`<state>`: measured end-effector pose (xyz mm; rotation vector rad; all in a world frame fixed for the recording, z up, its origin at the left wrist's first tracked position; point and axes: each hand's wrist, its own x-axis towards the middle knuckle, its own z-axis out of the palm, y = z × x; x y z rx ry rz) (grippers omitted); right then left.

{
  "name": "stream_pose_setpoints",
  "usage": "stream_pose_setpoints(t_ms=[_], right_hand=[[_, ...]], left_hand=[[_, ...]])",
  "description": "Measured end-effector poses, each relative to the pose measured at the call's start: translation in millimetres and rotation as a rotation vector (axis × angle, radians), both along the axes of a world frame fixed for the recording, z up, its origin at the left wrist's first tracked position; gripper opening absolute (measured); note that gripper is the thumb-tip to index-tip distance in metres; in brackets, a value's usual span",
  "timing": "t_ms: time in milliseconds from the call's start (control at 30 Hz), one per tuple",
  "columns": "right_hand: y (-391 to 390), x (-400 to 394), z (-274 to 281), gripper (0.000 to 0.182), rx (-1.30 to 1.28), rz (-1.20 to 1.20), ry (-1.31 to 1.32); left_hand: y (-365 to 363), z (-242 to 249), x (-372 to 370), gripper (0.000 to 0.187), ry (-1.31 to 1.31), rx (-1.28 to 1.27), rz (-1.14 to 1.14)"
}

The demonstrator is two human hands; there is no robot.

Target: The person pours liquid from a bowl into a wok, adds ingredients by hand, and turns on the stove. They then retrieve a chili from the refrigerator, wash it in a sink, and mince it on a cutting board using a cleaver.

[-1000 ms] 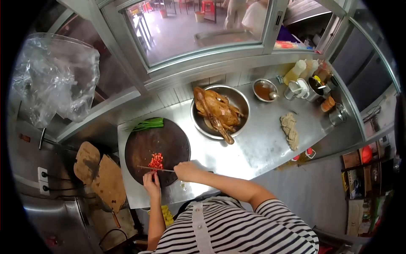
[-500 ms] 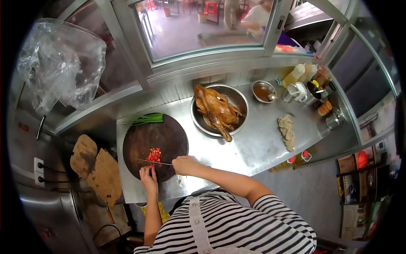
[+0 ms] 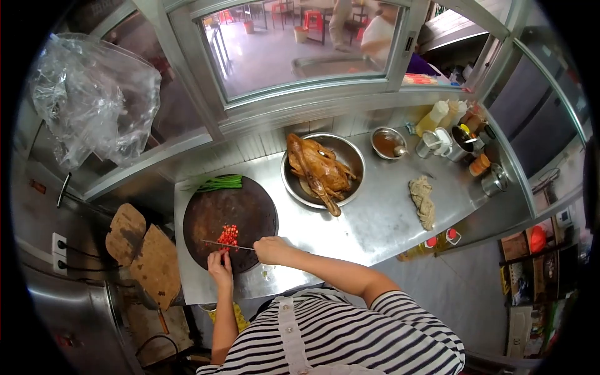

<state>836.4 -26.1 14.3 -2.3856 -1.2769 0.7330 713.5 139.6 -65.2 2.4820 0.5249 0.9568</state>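
Note:
My right hand [image 3: 273, 250] is closed round the handle of a knife [image 3: 239, 246], whose blade points left over a dark round chopping board [image 3: 201, 211]. Chopped red chili [image 3: 230, 234] lies in a small heap just beyond the blade. On the near side, the fingers of my left hand [image 3: 219, 269] are bunched together at the board's front edge, close to the blade. They pinch a bit of red chili [image 3: 225, 249], mostly hidden by the fingertips. A bundle of green scallions [image 3: 220, 182] rests at the far edge of the board.
Right of the board, a steel bowl [image 3: 289, 189] holds a whole roasted bird [image 3: 322, 172]. Farther along the steel counter [image 3: 375, 206] are a bowl of brown sauce [image 3: 386, 145], a crumpled cloth [image 3: 422, 201] and squeeze bottles [image 3: 432, 119]. Wooden boards [image 3: 156, 265] stand at left.
The view has shifted slightly. Both hands stay at the chili, with the knife at nearly the same spot and its blade slightly more slanted. Behind the window, a person has moved.

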Motion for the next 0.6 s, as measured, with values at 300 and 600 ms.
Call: stream_pose_setpoints(t_ms=[300,600], right_hand=[[-2,-5,-16,0.016,0.151,-0.019,-0.062],[-3,-2,-12,0.015,0.127,0.019,0.004]], left_hand=[[0,-1,0,0.005,0.027,0.018,-0.025],[3,1,0,0.005,0.062,0.027,-0.048]])
